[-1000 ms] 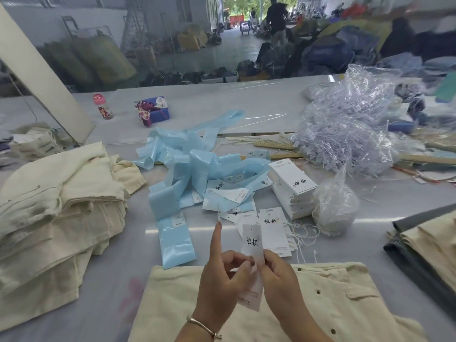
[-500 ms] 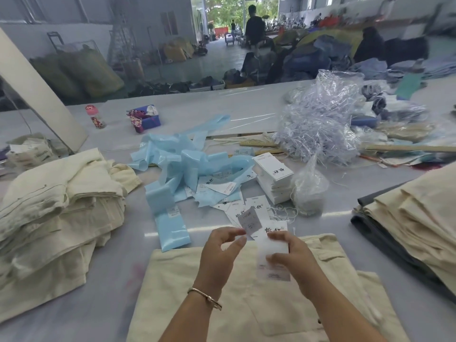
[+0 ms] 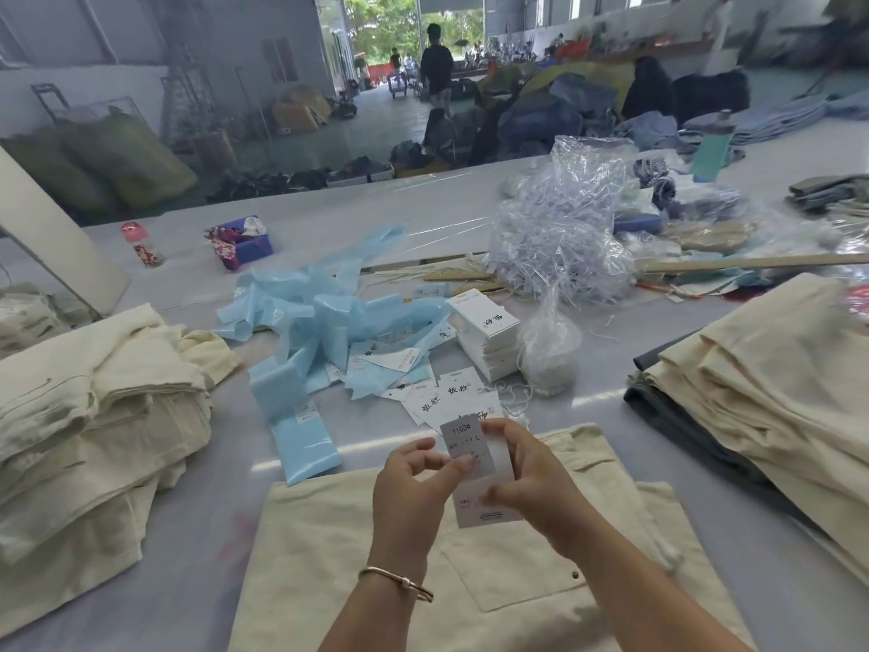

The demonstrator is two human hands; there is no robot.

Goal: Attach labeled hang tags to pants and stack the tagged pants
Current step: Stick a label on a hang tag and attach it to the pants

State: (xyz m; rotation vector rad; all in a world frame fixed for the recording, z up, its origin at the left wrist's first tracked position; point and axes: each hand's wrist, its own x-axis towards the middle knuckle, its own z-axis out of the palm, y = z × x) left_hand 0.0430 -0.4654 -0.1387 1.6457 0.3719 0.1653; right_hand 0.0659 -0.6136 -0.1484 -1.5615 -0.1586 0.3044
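Noted a tangle of pale blue plastic strips (image 3: 324,312) heaped mid-table. Found a crumpled clear plastic bag (image 3: 564,218) of thin white fasteners (contents blurred) to the far right. Logged a small pink-capped bottle (image 3: 141,244) standing upright beside a blue box (image 3: 247,244) near the far edge. Saw a standing figure (image 3: 436,63) in the distant doorway.

Garment factory floor, long work table (image 3: 329,214), stacks of folded cream pants (image 3: 776,369), heaps of clothing (image 3: 555,115) behind, open warehouse doorway (image 3: 399,35)
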